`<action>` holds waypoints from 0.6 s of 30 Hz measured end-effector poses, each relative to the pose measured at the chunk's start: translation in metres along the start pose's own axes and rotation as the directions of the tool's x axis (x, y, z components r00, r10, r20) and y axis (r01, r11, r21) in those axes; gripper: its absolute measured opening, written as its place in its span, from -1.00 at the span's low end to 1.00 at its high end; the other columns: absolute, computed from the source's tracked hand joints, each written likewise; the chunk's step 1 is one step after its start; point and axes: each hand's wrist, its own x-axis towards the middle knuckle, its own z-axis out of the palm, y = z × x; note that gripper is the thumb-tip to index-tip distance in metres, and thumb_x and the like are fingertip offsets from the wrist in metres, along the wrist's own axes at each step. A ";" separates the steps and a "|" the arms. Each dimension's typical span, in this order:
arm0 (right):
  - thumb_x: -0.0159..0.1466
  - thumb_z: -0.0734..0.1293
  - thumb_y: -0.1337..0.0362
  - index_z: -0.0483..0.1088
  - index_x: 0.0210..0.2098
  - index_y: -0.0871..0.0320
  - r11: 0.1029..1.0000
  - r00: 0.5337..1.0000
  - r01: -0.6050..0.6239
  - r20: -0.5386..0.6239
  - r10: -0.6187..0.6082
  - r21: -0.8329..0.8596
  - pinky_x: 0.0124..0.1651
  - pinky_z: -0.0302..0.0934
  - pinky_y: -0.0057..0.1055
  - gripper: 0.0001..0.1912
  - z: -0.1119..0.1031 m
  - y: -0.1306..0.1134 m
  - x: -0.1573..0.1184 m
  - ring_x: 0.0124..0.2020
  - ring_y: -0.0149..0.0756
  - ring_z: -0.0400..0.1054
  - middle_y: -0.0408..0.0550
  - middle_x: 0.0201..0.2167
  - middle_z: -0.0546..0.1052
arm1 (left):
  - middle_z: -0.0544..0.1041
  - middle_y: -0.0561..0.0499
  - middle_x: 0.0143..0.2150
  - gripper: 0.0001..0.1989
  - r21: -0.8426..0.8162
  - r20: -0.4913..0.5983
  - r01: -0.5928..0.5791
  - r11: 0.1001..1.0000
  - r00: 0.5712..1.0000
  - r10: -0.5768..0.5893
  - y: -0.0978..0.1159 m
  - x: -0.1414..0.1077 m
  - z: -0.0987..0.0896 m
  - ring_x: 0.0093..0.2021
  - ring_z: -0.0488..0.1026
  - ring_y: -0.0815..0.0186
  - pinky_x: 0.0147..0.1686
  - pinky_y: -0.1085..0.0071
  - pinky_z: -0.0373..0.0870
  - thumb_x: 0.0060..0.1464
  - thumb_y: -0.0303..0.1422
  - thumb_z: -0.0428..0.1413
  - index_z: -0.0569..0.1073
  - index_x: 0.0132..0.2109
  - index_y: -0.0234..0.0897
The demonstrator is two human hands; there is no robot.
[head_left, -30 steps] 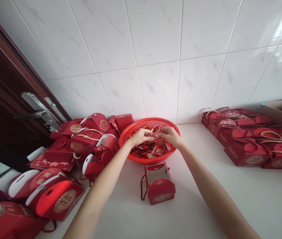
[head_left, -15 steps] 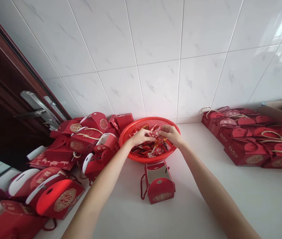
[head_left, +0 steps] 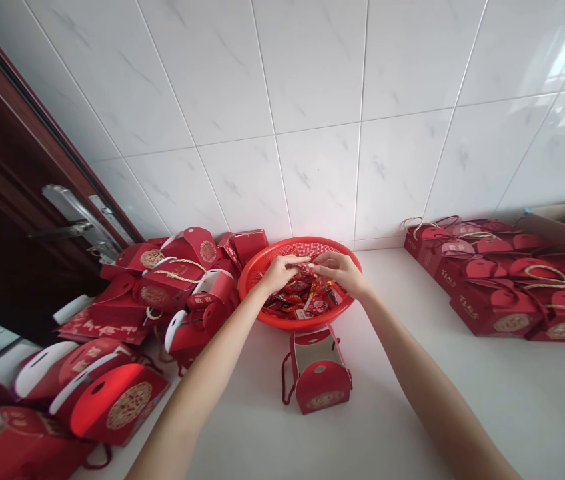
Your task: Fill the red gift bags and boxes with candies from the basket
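- Head view: two bare hands meet above a red plastic basket (head_left: 248, 283) on a white surface (head_left: 412, 407), at the foot of a tiled wall (head_left: 312, 133).
- Grip: the left hand (head_left: 278, 275) and right hand (head_left: 341, 272) press together from either side on a small red packet (head_left: 308, 269), pinching it just above the basket's middle.
- Handling: the small red packet looks light and soft, and its thin, glossy wrapper may slip, so a pinch at an edge or end would seem the surest hold.
- Nearby: loose snack packets (head_left: 302, 300) lie heaped in the basket. An open red gift box (head_left: 318, 393) with a cord handle stands just beside the basket on the near side.
- Surroundings: a heap of red boxes (head_left: 172, 283) sits left, by a door handle (head_left: 75, 217). Rows of red bags (head_left: 502, 293) with rope handles stand right.
- Hidden: fingers cover most of the small red packet, and its print cannot be read. Labels in the basket are too small to make out. The frame cuts off the left heap and the right rows.
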 end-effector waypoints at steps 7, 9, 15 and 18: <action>-0.08 0.56 0.13 0.45 -0.28 0.15 0.998 0.997 0.061 -0.045 -0.061 0.004 -0.31 0.34 -0.33 -0.58 -0.004 0.008 0.003 -0.38 -0.28 0.43 -0.10 -0.42 0.54 | 0.65 -0.08 -0.13 -0.60 -0.116 -0.112 0.049 0.992 0.992 -0.063 0.000 0.001 0.002 0.00 0.53 0.09 0.07 0.20 0.41 0.16 -0.08 0.08 0.62 -0.15 -0.31; -0.08 0.56 0.14 0.46 -0.29 0.14 0.997 0.996 0.074 -0.048 -0.074 -0.010 -0.31 0.34 -0.32 -0.59 -0.004 0.008 0.003 -0.40 -0.29 0.42 -0.13 -0.46 0.52 | 0.64 -0.06 -0.25 -0.53 -0.174 -0.112 0.098 0.980 0.987 -0.119 0.002 0.000 0.001 -0.15 0.55 0.13 -0.07 0.24 0.46 0.17 0.01 0.05 0.61 -0.24 -0.31; -0.07 0.55 0.14 0.46 -0.28 0.14 0.996 0.997 0.069 -0.042 -0.071 -0.065 -0.29 0.34 -0.30 -0.60 -0.003 0.008 0.003 -0.40 -0.27 0.42 -0.13 -0.47 0.51 | 0.61 -0.02 -0.30 -0.64 -0.200 0.043 0.006 0.980 0.999 0.003 0.011 -0.003 0.000 -0.28 0.52 0.25 -0.20 0.36 0.42 0.00 -0.08 0.26 0.57 -0.28 -0.33; -0.02 0.54 0.10 0.47 -0.25 0.16 0.997 0.999 0.050 -0.005 -0.050 -0.067 -0.25 0.37 -0.27 -0.60 -0.002 0.009 0.004 -0.33 -0.21 0.47 -0.07 -0.41 0.55 | 0.62 -0.05 -0.28 -0.63 -0.207 0.066 0.009 0.978 0.998 0.004 0.011 -0.004 0.000 -0.26 0.53 0.24 -0.18 0.34 0.43 0.00 -0.08 0.26 0.58 -0.25 -0.35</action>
